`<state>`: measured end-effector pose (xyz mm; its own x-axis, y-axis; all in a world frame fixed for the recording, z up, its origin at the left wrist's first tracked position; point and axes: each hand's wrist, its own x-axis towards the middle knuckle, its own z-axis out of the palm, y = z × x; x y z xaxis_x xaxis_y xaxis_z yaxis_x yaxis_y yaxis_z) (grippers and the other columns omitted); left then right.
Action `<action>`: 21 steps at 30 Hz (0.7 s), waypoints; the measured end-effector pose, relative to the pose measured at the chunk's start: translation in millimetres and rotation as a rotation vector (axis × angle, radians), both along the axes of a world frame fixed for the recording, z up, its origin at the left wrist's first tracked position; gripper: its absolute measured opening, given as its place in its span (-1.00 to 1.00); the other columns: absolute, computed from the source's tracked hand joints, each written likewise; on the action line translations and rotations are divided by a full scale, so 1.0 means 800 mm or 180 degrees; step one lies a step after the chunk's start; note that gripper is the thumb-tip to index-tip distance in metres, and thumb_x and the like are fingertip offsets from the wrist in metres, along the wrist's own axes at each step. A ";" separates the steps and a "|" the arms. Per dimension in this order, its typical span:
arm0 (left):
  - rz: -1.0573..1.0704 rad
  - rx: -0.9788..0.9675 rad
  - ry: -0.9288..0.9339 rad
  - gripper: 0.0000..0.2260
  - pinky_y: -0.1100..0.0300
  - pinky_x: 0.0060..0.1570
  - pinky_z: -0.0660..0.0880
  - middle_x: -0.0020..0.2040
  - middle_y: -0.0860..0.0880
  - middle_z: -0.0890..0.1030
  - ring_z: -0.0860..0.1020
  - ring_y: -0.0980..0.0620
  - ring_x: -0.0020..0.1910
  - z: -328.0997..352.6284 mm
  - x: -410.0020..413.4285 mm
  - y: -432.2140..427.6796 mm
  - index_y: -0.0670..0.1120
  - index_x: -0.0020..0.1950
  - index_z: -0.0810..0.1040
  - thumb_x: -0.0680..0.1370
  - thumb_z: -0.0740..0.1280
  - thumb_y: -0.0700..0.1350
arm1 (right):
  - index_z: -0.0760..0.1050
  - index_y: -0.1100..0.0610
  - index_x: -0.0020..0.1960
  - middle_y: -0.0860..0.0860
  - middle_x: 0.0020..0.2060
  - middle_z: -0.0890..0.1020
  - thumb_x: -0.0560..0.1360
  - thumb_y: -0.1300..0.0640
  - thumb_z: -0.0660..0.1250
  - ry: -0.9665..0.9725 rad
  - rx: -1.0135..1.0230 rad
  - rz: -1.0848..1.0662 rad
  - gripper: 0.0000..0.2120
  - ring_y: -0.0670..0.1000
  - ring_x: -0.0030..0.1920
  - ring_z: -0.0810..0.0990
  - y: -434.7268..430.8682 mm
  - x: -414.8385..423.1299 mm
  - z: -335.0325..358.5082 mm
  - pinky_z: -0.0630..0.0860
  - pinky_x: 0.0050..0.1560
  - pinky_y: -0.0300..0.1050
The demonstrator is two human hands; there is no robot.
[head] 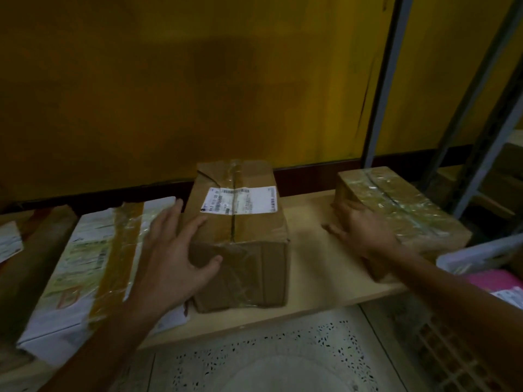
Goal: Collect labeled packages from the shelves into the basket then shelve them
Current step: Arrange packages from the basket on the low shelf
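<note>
A brown cardboard box [249,222] with a white shipping label on top stands in the middle of the light wooden shelf [314,267]. My left hand [175,250] is spread open against its left side, thumb on the front face. My right hand [365,230] is open, fingers apart, in front of a second taped brown box [407,210] at the right and right of the middle box. A flat white taped package [93,267] lies at the left. The rim of a white basket [478,253] shows at the right edge, with pink packets inside.
A yellow wall stands behind the shelf. Grey metal shelf posts [387,89] rise at the right. Another labeled parcel [8,241] and a brown wrapped item sit at the far left. Tiled floor with a speckled white mat lies below the shelf edge.
</note>
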<state>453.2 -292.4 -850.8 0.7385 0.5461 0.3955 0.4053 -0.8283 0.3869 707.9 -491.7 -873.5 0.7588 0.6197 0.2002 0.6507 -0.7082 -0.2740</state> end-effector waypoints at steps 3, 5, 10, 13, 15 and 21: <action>-0.0795 0.0589 -0.0531 -0.43 -0.06 0.30 0.16 0.44 -0.01 0.25 0.15 0.00 0.41 0.024 0.019 -0.045 0.01 0.35 0.36 0.37 0.22 0.16 | -0.13 0.00 0.53 0.18 0.53 -0.04 0.43 -0.33 0.21 -0.0203 -0.1017 -0.0863 -0.13 0.24 0.51 -0.02 -0.053 0.049 -0.003 0.03 0.39 0.36; -0.1433 0.0139 -0.0917 -0.53 0.03 0.24 0.25 0.38 0.09 0.31 0.26 0.14 0.35 0.025 0.043 -0.090 0.06 0.31 0.37 0.40 0.22 0.08 | -0.23 -0.03 0.52 0.20 0.52 -0.12 0.40 -0.31 0.28 0.0352 -0.1096 -0.1247 -0.05 0.28 0.50 -0.11 -0.070 0.060 -0.007 -0.02 0.37 0.43; -0.1805 -0.1095 -0.0820 -0.58 0.38 0.29 0.28 0.35 0.32 0.29 0.26 0.36 0.34 -0.022 0.107 -0.165 0.25 0.27 0.33 0.45 0.32 0.02 | -0.04 0.03 0.51 0.32 0.46 0.07 0.48 -0.13 0.28 0.0572 -0.1403 -0.1003 -0.25 0.39 0.45 0.04 -0.042 0.031 0.004 0.13 0.34 0.44; -0.1506 -0.2053 -0.0143 -0.28 0.10 0.37 0.23 0.43 0.25 0.16 0.17 0.18 0.42 -0.068 0.126 -0.175 0.32 0.39 0.08 0.39 0.44 0.03 | 0.10 0.05 0.47 0.33 0.42 0.18 0.50 -0.29 0.08 0.0483 -0.1689 -0.0495 -0.34 0.39 0.41 0.15 -0.010 -0.013 0.013 0.18 0.33 0.41; -0.1375 -0.2705 -0.0275 -0.19 0.01 0.31 0.33 0.40 0.19 0.23 0.23 0.10 0.40 -0.086 0.125 -0.173 0.45 0.33 -0.01 0.37 0.47 -0.02 | 0.21 -0.02 0.44 0.23 0.41 0.28 0.48 -0.36 -0.04 0.0368 -0.1535 0.0043 -0.35 0.31 0.41 0.18 -0.008 -0.031 0.020 0.16 0.33 0.38; -0.1241 -0.2782 -0.0577 -0.35 -0.14 0.32 0.33 0.48 0.02 0.23 0.28 0.01 0.42 -0.101 0.115 -0.164 0.54 0.26 -0.05 0.55 0.26 -0.09 | -0.12 -0.26 0.49 -0.07 0.53 -0.08 0.34 -0.26 0.39 0.0637 -0.0992 0.0990 -0.09 0.12 0.51 -0.18 -0.086 -0.024 0.002 0.22 0.34 0.37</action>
